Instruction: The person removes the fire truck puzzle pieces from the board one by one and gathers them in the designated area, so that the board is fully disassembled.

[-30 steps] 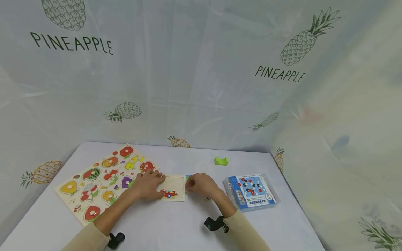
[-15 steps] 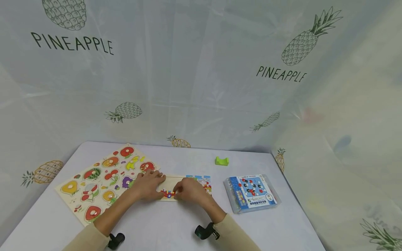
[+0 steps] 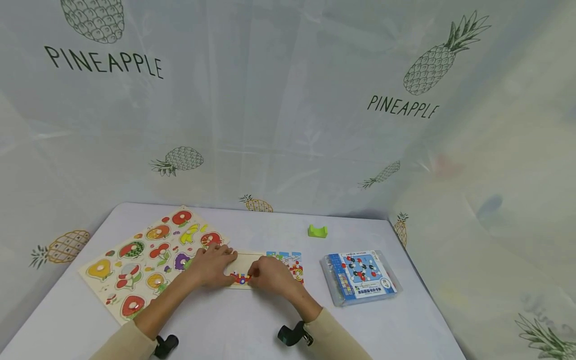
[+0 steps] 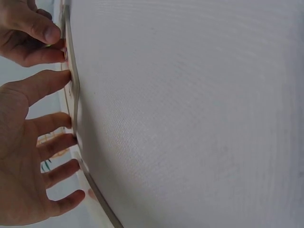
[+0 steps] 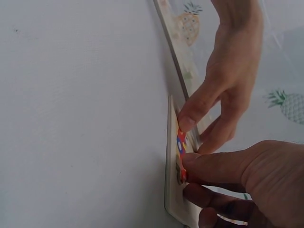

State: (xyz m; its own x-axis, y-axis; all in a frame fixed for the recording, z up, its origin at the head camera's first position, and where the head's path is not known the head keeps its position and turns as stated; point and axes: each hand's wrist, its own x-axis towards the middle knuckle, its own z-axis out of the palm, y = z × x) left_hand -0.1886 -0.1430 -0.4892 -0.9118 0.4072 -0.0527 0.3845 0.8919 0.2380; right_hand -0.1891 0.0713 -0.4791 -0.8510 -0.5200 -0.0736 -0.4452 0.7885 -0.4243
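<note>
A small pale wooden puzzle board (image 3: 245,260) lies on the table with a brightly coloured vehicle picture (image 5: 181,141) in red, blue and yellow. My left hand (image 3: 210,266) spreads over the board's left end, its thumb touching the picture's left side. In the left wrist view, that hand's fingers reach out fairly straight to the edges of the boards. With thumb and forefinger, my right hand (image 3: 272,273) pinches a small red puzzle piece (image 5: 184,175) at the picture's right end, close on the board. Its fingers hide most of the piece.
A large fruit puzzle board (image 3: 148,250) lies at the left, partly under my left forearm. Colourful jigsaw pieces (image 3: 294,259) adjoin the small board's right end. A boxed molecule set (image 3: 360,275) lies at right, and a green plastic piece (image 3: 317,231) farther back.
My right hand has moved left from the small board's right edge onto the picture, uncovering the colourful jigsaw pieces. Over the last half second it stays nearly in place. My left hand has not moved.
</note>
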